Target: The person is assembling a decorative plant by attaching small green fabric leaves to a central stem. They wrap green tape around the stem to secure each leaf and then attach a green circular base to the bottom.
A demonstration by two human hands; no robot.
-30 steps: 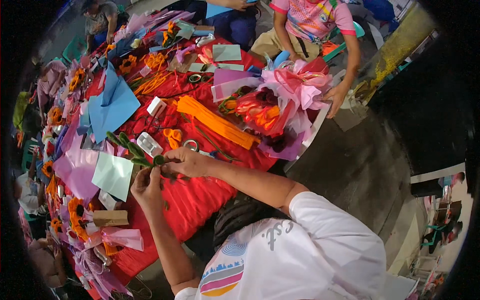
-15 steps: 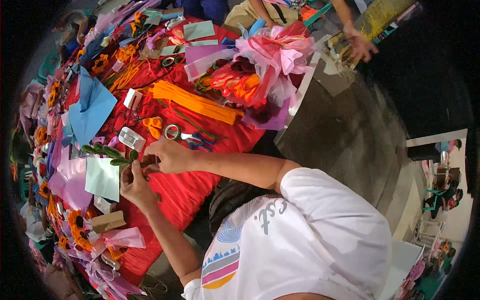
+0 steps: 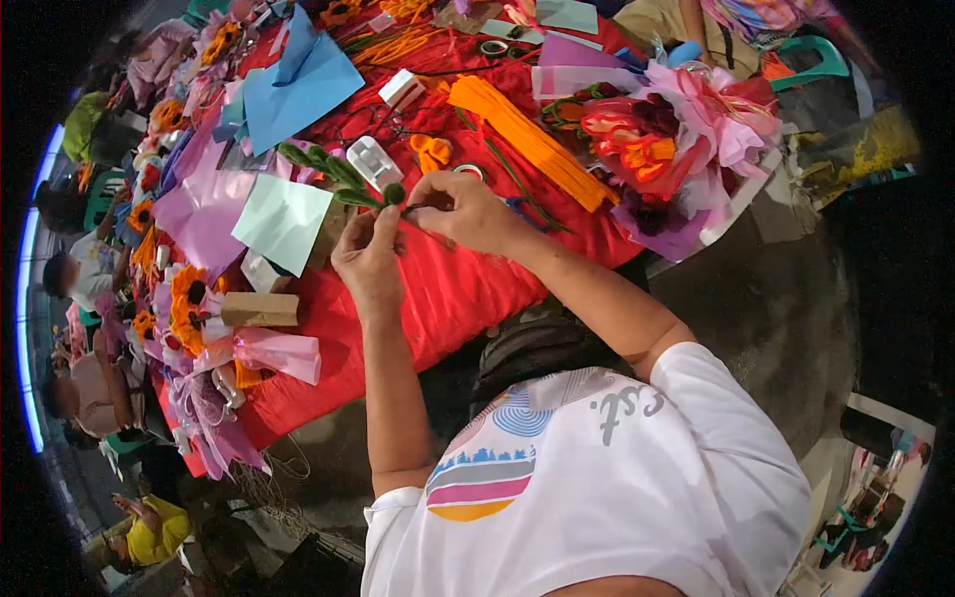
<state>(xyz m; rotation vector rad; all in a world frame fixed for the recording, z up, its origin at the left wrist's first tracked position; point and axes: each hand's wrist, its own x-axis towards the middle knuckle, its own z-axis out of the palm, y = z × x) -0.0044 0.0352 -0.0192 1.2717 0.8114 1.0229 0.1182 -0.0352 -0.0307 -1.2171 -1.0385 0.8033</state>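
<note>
Over the red-covered table, my left hand (image 3: 368, 264) pinches a green leaf sprig (image 3: 343, 177) of fuzzy pipe cleaners, its leaves pointing away to the left. Thumb and fingers of my right hand (image 3: 463, 209) are closed at the sprig's stem end, on what looks like a thin dark stem mostly hidden by the fingers. Just beyond the sprig sits a white plastic dispenser-like object (image 3: 374, 162). An orange fuzzy flower piece (image 3: 431, 153) lies behind my right hand. A tape roll (image 3: 470, 171) and blue-handled scissors (image 3: 515, 205) are partly covered by that hand.
A bundle of orange pipe cleaners (image 3: 532, 139) and a wrapped bouquet (image 3: 657, 139) lie to the right. Blue paper (image 3: 298, 95), pale green paper (image 3: 284, 224) and a brown cardboard piece (image 3: 261, 309) lie left, near sunflower bouquets (image 3: 187, 308). Other people sit around the table.
The view has swung, so the table and hands appear farther right. Both hands keep their hold near the sprig's stem. The other person's outstretched hand at upper right is out of view.
</note>
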